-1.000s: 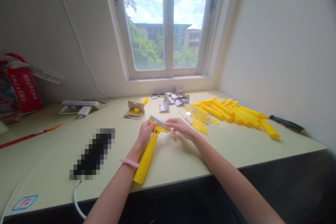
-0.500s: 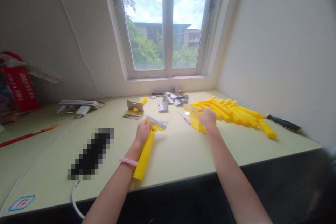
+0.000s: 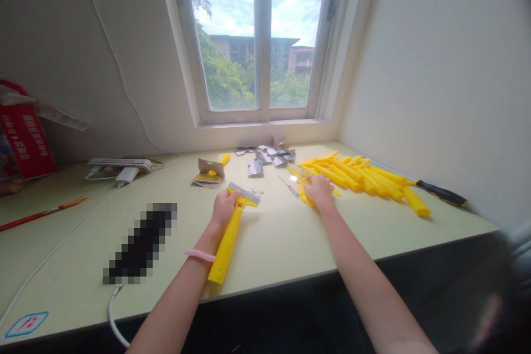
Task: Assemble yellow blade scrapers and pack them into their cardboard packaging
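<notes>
My left hand [image 3: 224,207] is closed on a yellow scraper [image 3: 226,246] near its metal-edged head, the handle slanting down toward the table's front edge. At the pile of small yellow parts [image 3: 310,199] my right hand [image 3: 320,188] reaches down with bent fingers; whether it grips one of them is hidden. A thin screwdriver [image 3: 291,189] lies just left of that pile. Small metal bits [image 3: 257,193] are scattered behind the scraper head. Farther back lie several metal plates [image 3: 267,157]. Yellow handles [image 3: 360,177] are heaped to the right.
A cardboard piece with a yellow scraper [image 3: 208,172] sits at the back left. Beyond it is a power strip [image 3: 120,164]. A blurred black object [image 3: 143,243] with a white cable lies left of my arm. A black-handled tool [image 3: 442,193] rests at the right.
The view has shifted slightly. My right hand has moved a little left over the small yellow parts. My left hand still holds the scraper in much the same pose.
</notes>
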`<state>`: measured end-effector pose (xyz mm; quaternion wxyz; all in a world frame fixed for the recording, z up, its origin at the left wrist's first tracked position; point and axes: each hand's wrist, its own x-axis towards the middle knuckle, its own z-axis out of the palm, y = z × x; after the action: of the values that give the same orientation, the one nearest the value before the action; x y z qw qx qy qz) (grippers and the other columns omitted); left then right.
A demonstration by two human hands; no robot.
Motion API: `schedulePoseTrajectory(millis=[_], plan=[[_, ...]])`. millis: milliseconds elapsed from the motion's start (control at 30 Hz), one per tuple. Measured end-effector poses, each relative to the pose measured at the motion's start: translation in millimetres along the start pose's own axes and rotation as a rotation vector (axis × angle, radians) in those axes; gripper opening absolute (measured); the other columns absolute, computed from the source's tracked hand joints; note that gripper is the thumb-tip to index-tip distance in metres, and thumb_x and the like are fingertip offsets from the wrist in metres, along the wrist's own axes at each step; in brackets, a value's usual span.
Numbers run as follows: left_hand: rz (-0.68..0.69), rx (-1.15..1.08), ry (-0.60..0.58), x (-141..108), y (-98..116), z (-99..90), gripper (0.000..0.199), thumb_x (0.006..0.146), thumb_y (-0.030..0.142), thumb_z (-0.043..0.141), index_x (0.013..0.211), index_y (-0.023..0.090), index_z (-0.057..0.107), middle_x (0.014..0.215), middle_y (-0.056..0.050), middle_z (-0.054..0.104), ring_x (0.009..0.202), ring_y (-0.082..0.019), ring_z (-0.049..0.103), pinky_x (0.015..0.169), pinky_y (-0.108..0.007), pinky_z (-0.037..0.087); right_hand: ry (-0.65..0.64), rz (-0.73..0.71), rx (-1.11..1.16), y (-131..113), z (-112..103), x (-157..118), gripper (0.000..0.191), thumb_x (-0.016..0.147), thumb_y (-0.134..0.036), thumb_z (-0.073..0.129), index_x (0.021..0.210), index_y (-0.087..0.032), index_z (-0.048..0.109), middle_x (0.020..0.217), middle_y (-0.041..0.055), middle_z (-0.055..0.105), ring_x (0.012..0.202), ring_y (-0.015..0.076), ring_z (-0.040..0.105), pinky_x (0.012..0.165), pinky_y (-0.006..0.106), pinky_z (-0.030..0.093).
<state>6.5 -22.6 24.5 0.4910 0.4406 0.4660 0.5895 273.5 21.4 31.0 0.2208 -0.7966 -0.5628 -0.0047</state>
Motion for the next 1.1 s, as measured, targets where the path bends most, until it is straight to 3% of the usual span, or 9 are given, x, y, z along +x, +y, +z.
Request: schedulePoseTrajectory(millis=[200,333,400,467,567,667,833,1000,1100], plan=[[-0.017,-0.007,0.01,-1,1,0.5,0.015,0.064,0.028,0.057,0.064,0.013,0.053,0.048,0.001,0.054,0.039,-0.009,0.045,0.041,-0.021,0.035,0.138,-0.086,0.181,2,-2,3,0.017,0.072,-0.019,0.048,0.08,-0.017,0.062,0.084,0.0086,0.061,0.085,0.0233,0.053,0.079,0.039,0.037],[-0.01,-0.023,0.001,-3,1,1.7,0.015,0.065,0.028,0.056,0.064,0.014,0.053,0.047,0.002,0.053,0.039,-0.009,0.045,0.042,-0.021,0.036,0.236,-0.2,0.584,-12,-12,-2,0.025,0.071,-0.02,0.047,0.094,-0.017,0.057,0.081,0.0048,0.059,0.073,0.0165,0.054,0.071,0.031,0.043],[-0.004,-0.022,-0.001,-3,1,2.0,0.014,0.064,0.028,0.056,0.065,0.014,0.053,0.047,0.002,0.052,0.038,-0.009,0.045,0.043,-0.022,0.036,0.171,-0.242,0.798,-23,-15,-9,0.041,0.069,-0.022,0.05,0.11,-0.02,0.051,0.082,0.0017,0.056,0.064,0.013,0.053,0.065,0.029,0.045],[-0.003,-0.019,-0.001,-3,1,2.0,0.015,0.064,0.028,0.056,0.065,0.014,0.053,0.047,0.002,0.053,0.038,-0.009,0.045,0.042,-0.022,0.036,-0.014,-0.279,1.002,-35,-17,-18,0.051,0.066,-0.025,0.053,0.117,-0.025,0.046,0.081,-0.0012,0.053,0.056,0.0106,0.053,0.059,0.029,0.048],[-0.003,-0.022,0.003,-2,0,2.0,0.015,0.064,0.028,0.056,0.067,0.014,0.053,0.048,0.002,0.053,0.038,-0.009,0.045,0.043,-0.022,0.037,-0.377,-0.327,1.244,-52,-18,-31,0.045,0.061,-0.025,0.061,0.104,-0.023,0.051,0.073,-0.0035,0.052,0.06,0.0129,0.059,0.062,0.032,0.051],[0.002,-0.019,0.005,-3,0,2.6,0.015,0.065,0.028,0.056,0.064,0.014,0.051,0.045,0.003,0.05,0.038,-0.008,0.043,0.042,-0.021,0.036,-0.564,-0.34,1.387,-67,-21,-41,0.032,0.061,-0.028,0.065,0.088,-0.02,0.05,0.071,-0.0017,0.059,0.068,0.0173,0.063,0.066,0.036,0.052],[0.004,-0.011,0.012,-4,2,2.8,0.015,0.065,0.029,0.056,0.062,0.015,0.05,0.044,0.003,0.05,0.038,-0.009,0.044,0.042,-0.021,0.036,-0.552,-0.35,1.433,-88,-24,-49,0.027,0.061,-0.031,0.067,0.076,-0.019,0.048,0.071,0.0016,0.065,0.074,0.0192,0.064,0.063,0.03,0.05],[0.022,-0.032,0.007,-4,3,2.9,0.013,0.064,0.027,0.055,0.063,0.014,0.051,0.044,0.003,0.05,0.038,-0.009,0.044,0.041,-0.021,0.034,-0.596,-0.46,1.263,-100,-17,-61,0.026,0.063,-0.029,0.064,0.085,-0.017,0.06,0.07,0.0026,0.067,0.069,0.0167,0.062,0.06,0.027,0.046],[0.026,-0.063,0.017,-3,3,3.2,0.013,0.063,0.026,0.055,0.064,0.013,0.052,0.046,0.002,0.052,0.038,-0.009,0.045,0.042,-0.021,0.035,-0.505,-0.488,1.183,-102,-6,-66,0.021,0.063,-0.031,0.064,0.079,-0.017,0.065,0.071,0.0026,0.065,0.07,0.0163,0.061,0.064,0.029,0.046]])
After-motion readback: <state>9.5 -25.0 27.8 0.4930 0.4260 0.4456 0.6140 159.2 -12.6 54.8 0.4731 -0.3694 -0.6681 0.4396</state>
